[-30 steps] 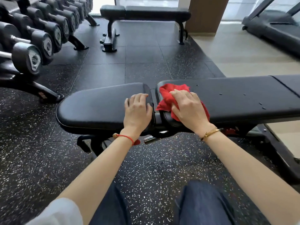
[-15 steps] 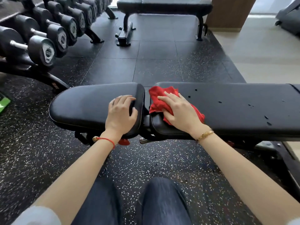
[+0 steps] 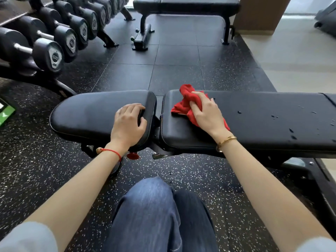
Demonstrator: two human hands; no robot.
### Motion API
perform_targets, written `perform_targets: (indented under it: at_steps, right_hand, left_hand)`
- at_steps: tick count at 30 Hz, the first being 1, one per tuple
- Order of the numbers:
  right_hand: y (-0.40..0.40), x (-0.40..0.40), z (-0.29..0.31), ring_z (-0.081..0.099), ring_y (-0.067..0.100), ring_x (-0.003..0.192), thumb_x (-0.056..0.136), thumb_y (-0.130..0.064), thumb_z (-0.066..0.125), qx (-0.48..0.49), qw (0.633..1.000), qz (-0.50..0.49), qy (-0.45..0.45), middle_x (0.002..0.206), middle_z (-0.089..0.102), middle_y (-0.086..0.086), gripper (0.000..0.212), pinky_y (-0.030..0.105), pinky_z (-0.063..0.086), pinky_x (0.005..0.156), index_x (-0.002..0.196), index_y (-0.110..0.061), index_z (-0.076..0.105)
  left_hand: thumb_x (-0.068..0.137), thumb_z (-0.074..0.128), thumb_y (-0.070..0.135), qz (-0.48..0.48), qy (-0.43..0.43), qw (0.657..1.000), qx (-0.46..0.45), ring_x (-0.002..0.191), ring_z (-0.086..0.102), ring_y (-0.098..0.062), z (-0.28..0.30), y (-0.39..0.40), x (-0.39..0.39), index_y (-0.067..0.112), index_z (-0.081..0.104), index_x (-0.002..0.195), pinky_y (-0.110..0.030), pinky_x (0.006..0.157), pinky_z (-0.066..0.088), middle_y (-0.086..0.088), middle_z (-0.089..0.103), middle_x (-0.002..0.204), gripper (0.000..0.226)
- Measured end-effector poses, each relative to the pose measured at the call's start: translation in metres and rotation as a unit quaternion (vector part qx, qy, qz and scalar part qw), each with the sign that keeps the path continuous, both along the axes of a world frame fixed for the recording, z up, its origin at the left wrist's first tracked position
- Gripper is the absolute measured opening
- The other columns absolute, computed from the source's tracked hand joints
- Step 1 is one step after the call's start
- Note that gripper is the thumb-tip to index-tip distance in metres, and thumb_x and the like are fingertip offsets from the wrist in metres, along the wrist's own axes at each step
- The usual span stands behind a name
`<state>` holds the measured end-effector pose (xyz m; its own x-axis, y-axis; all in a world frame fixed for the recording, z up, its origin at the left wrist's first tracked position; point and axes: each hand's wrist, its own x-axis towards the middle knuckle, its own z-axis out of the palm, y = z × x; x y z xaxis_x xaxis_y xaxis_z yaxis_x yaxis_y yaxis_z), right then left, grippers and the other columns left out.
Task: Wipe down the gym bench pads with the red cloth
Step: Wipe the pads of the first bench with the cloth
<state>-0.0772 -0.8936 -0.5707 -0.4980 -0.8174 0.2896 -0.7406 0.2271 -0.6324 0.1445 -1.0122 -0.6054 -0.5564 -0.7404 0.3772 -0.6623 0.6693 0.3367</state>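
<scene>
A black gym bench runs across the head view, with a short seat pad on the left and a long back pad on the right. My right hand grips the bunched red cloth on the back pad's left end, near its far edge. The cloth's lower part is hidden under my palm. My left hand rests on the right end of the seat pad with its fingers bent, holding nothing. Water droplets dot the back pad further right.
A dumbbell rack lines the left side. A second black bench stands at the back, next to a wooden pillar. A green object lies on the floor at the left. A red knob hangs under the bench.
My right hand has slid the cloth from the near side of the back pad toward its far edge and bunched it up. My left hand stayed on the seat pad, its fingers now more bent.
</scene>
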Motion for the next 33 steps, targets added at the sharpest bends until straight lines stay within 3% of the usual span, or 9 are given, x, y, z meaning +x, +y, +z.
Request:
perform_targets:
  at_steps: [3, 6, 10, 13, 16, 18, 27, 33]
  right_hand:
    - [0.011, -0.014, 0.014, 0.057, 0.033, 0.115, 0.097, -0.023, 0.051, -0.02, 0.998, -0.009, -0.053, 0.123, 0.066, 0.006, 0.03, 0.039, 0.038, 0.103, 0.127, -0.021, 0.056]
    - [0.021, -0.029, 0.03, 0.057, 0.031, 0.116, 0.098, -0.027, 0.049, -0.045, 0.996, -0.034, -0.068, 0.124, 0.065, 0.001, 0.031, 0.043, 0.04, 0.103, 0.128, -0.025, 0.054]
    - [0.029, -0.038, 0.039, 0.052, 0.026, 0.121, 0.098, -0.023, 0.05, -0.073, 0.996, -0.047, 0.026, 0.131, 0.06, 0.003, 0.037, 0.047, 0.026, 0.116, 0.134, -0.018, 0.051]
    - [0.026, -0.028, 0.032, 0.043, 0.027, 0.135, 0.097, -0.023, 0.051, -0.01, 0.993, -0.002, 0.116, 0.141, 0.053, 0.006, 0.043, 0.04, 0.015, 0.121, 0.139, -0.015, 0.047]
    - [0.017, -0.001, 0.009, 0.034, 0.024, 0.143, 0.098, -0.03, 0.049, 0.096, 0.976, 0.096, 0.168, 0.15, 0.043, 0.004, 0.046, 0.038, 0.014, 0.121, 0.142, -0.02, 0.043]
    - [0.011, 0.011, -0.008, 0.03, 0.022, 0.145, 0.097, -0.037, 0.047, 0.132, 0.967, 0.108, 0.191, 0.154, 0.038, -0.002, 0.047, 0.038, 0.012, 0.121, 0.143, -0.027, 0.042]
    - [-0.013, -0.001, -0.012, 0.023, 0.019, 0.146, 0.095, -0.05, 0.045, 0.177, 0.966, 0.041, 0.183, 0.158, 0.028, -0.009, 0.049, 0.038, 0.011, 0.12, 0.143, -0.042, 0.04]
    - [0.036, 0.01, -0.019, 0.029, 0.019, 0.144, 0.094, -0.056, 0.034, 0.145, 0.964, 0.09, 0.203, 0.155, 0.034, -0.012, 0.048, 0.041, 0.018, 0.119, 0.14, -0.045, 0.043]
  left_hand:
    - [0.091, 0.055, 0.016, 0.002, -0.025, 1.0, -0.008, 0.128, 0.05, -0.026, 0.003, 0.003, -0.002, 0.012, 0.06, 0.124, -0.044, 0.111, 0.034, -0.005, 0.06, 0.132, 0.034]
    - [0.092, 0.055, 0.02, -0.004, -0.01, 1.0, -0.015, 0.128, 0.05, -0.025, 0.01, 0.004, -0.012, 0.013, 0.06, 0.126, -0.043, 0.11, 0.036, -0.004, 0.06, 0.132, 0.035]
    - [0.092, 0.055, 0.023, -0.047, 0.014, 0.999, -0.02, 0.126, 0.052, -0.025, 0.023, 0.006, -0.042, 0.013, 0.06, 0.126, -0.042, 0.108, 0.036, -0.004, 0.061, 0.13, 0.036]
    - [0.093, 0.054, 0.021, -0.058, -0.005, 0.998, -0.02, 0.126, 0.052, -0.024, 0.017, 0.005, -0.052, 0.014, 0.061, 0.125, -0.04, 0.108, 0.034, -0.002, 0.062, 0.129, 0.034]
    - [0.093, 0.056, 0.02, -0.042, -0.01, 0.999, -0.016, 0.125, 0.053, -0.025, 0.006, 0.003, -0.046, 0.014, 0.063, 0.123, -0.041, 0.106, 0.034, -0.002, 0.064, 0.127, 0.031]
    - [0.093, 0.056, 0.02, -0.038, -0.008, 0.999, -0.013, 0.124, 0.054, -0.025, 0.003, 0.002, -0.044, 0.014, 0.064, 0.122, -0.041, 0.106, 0.034, -0.002, 0.064, 0.126, 0.031]
    - [0.094, 0.055, 0.02, -0.038, -0.01, 0.999, -0.009, 0.123, 0.053, -0.025, 0.003, 0.004, -0.042, 0.012, 0.065, 0.119, -0.041, 0.108, 0.034, -0.003, 0.065, 0.123, 0.028]
    - [0.093, 0.056, 0.018, -0.038, -0.014, 0.999, -0.009, 0.122, 0.053, -0.025, -0.001, 0.002, -0.041, 0.012, 0.066, 0.115, -0.042, 0.108, 0.034, -0.003, 0.065, 0.12, 0.026]
